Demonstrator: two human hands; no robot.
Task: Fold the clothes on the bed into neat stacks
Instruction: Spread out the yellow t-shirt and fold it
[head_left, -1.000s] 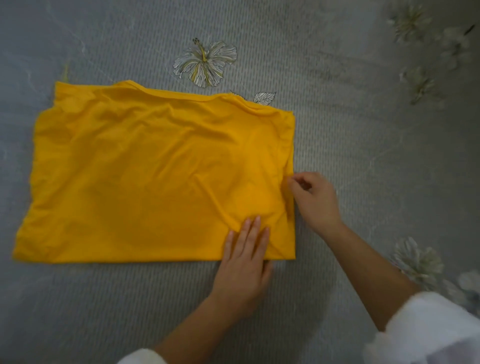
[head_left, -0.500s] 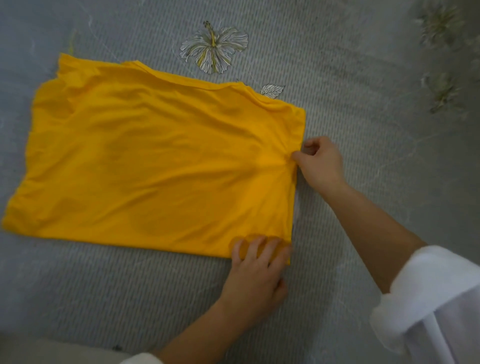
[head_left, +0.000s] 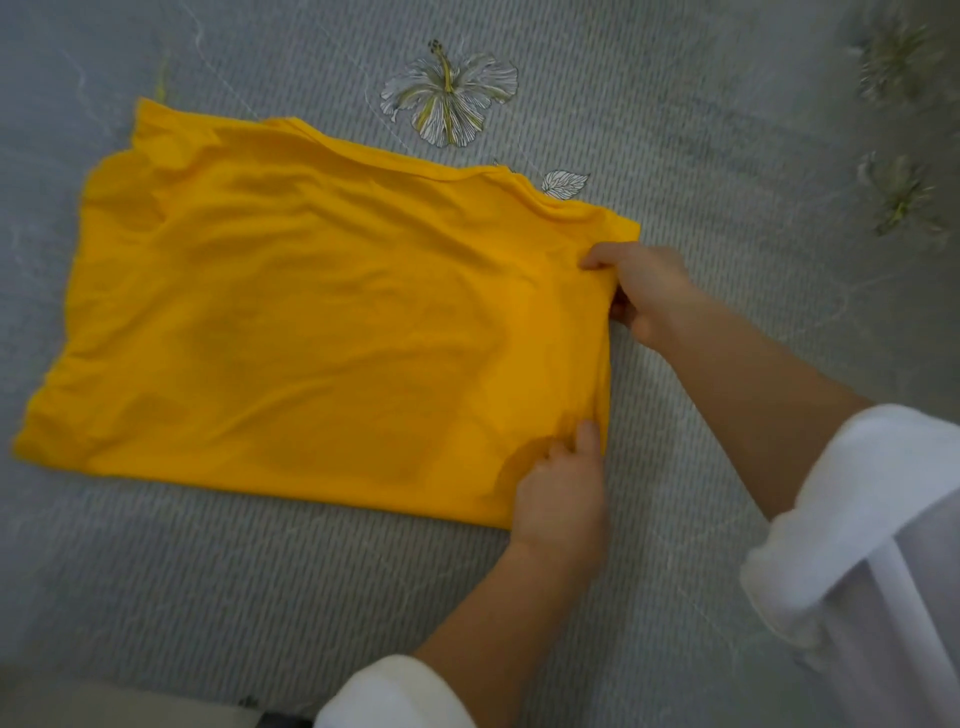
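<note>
Gripping the same short side, both hands are set on the flat, part-folded yellow cotton garment (head_left: 322, 332), which lies out on the grey flower-printed bed cover (head_left: 727, 156), its long axis running away from the hands toward the bed's left edge. Right hand (head_left: 644, 296) pinches the far corner of that side, left hand (head_left: 561, 493) pinches the near corner. All the cloth lies leftward, so the fold likely carries that way.

Both hands, left (head_left: 558, 493) and right (head_left: 644, 293), curl in pinching grips.
</note>
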